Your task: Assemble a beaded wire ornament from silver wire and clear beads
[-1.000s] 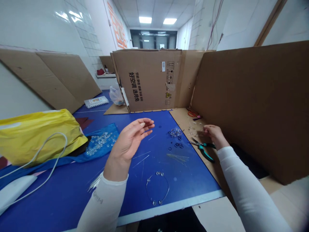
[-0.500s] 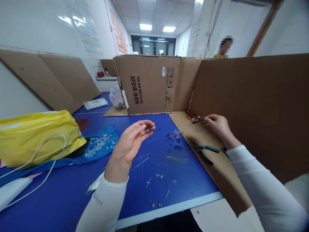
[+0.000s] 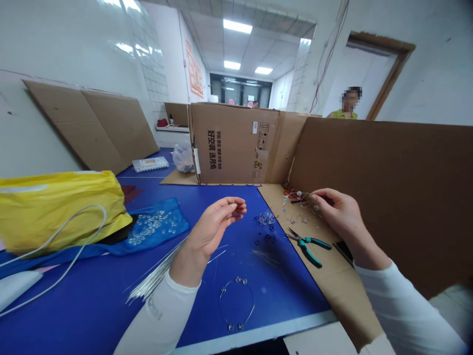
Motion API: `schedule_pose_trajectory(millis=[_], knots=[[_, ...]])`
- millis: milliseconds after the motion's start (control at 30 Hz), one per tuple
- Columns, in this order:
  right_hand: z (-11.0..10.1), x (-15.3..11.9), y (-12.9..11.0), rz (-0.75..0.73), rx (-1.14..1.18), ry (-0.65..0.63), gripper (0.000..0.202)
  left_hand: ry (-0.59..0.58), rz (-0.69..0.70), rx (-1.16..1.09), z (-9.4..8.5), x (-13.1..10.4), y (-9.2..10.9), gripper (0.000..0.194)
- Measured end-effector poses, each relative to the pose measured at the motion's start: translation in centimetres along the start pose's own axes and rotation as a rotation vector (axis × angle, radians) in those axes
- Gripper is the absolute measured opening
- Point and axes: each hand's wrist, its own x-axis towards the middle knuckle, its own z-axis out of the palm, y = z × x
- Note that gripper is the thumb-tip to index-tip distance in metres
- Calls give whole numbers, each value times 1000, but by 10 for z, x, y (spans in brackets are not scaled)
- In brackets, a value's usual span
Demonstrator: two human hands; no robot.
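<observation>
While the right hand (image 3: 340,212) pinches beaded wire (image 3: 299,193), left hand (image 3: 214,227) curled, contents unclear, cardboard (image 3: 236,143) edges the blue table (image 3: 273,301), lights (image 3: 237,26) beyond.

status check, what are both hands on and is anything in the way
Left hand loosely curled above blue table, nothing visible in it. Right hand pinching beaded wire. Pliers lying nearby, seemingly not blocking.

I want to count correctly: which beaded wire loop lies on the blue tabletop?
The loop near the table's front edge; the other beaded wires are by the right hand, over brown cardboard.
</observation>
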Motion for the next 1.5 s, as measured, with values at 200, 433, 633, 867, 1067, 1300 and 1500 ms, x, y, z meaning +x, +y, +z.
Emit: schedule_pose_trajectory(millis=[200, 433, 633, 867, 1067, 1300, 1500], knots=[[7, -3, -26, 185, 727, 58, 22, -7, -10, -2, 1, -2, 0, 18], [29, 2, -42, 134, 863, 114, 20, -10, 6, -9, 0, -3, 1, 18], [44, -2, -43, 50, 616, 101, 15, -4, 7, -1, -3, -3, 1, 16], [46, -2, -49, 37, 738, 138, 10, -1, 16, 12, -4, -2, 1, 17], [45, 5, -50, 112, 923, 2, 13, -5, 23, 11, -5, -2, 1, 17], [46, 5, -49, 132, 975, -21, 13, -1, 10, 22, -5, -2, 0, 16], [48, 0, -44, 133, 976, 36, 8, 9, 9, 23, -3, -1, 1, 14]])
